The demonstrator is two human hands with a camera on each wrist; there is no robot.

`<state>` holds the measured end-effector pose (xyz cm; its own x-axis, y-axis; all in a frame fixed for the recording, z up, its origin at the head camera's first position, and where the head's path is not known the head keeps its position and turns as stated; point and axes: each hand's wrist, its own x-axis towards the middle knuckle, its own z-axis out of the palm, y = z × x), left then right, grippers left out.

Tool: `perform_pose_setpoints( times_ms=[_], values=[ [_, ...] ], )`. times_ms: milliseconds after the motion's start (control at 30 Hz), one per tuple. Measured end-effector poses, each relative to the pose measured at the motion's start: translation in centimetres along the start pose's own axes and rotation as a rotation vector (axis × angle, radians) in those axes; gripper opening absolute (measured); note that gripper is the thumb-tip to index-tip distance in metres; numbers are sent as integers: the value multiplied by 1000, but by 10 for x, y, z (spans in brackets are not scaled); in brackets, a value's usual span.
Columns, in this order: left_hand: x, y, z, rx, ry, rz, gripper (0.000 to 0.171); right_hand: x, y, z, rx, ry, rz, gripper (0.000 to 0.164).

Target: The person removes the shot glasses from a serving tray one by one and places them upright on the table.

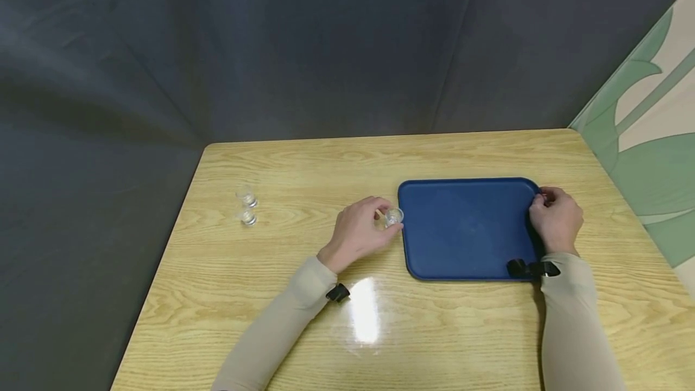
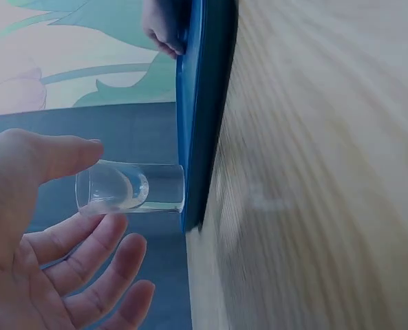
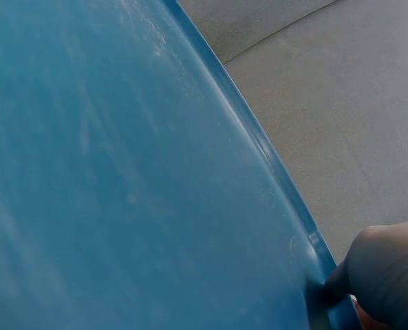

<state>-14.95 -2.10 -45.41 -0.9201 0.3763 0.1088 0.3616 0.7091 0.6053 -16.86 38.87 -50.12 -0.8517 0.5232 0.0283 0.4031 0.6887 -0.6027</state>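
Observation:
A small clear shot glass [image 1: 394, 216] stands upright at the left rim of the blue tray [image 1: 467, 228]. My left hand [image 1: 361, 231] pinches it between thumb and forefinger; in the left wrist view the thumb lies against the upper part of the glass [image 2: 131, 187], its lower end overlapping the tray's edge. At the tray's opposite short side, my right hand [image 1: 557, 217] grips the rim. The right wrist view shows the thumb [image 3: 339, 280] over that rim, with the other fingers mostly hidden beneath.
Two more clear shot glasses, one farther back [image 1: 248, 198] and one nearer [image 1: 247, 216], stand close together at the left of the wooden table [image 1: 304, 174]. A dark cloth [image 1: 336, 47] hangs behind the table's back edge. Patterned green and white fabric [image 1: 651, 168] lies beyond its right edge.

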Motion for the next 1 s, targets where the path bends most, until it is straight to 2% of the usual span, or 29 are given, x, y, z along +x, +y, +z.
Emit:
perform_pose_setpoints(
  times_ms=[133,500,800,1000],
  values=[
    [-18,-18,-15,-35,1,-42,43,1,-2,0,1,1,-4,47],
    [-68,-78,-59,-143,87,-210,40,-1,-3,-1,3,-11,15,47],
    [-96,-127,-97,-39,233,-300,45,-4,-1,1,17,8,13,47],
    [-112,-149,-118,-15,331,-343,45,-3,-1,1,24,22,4,46]
  ],
)
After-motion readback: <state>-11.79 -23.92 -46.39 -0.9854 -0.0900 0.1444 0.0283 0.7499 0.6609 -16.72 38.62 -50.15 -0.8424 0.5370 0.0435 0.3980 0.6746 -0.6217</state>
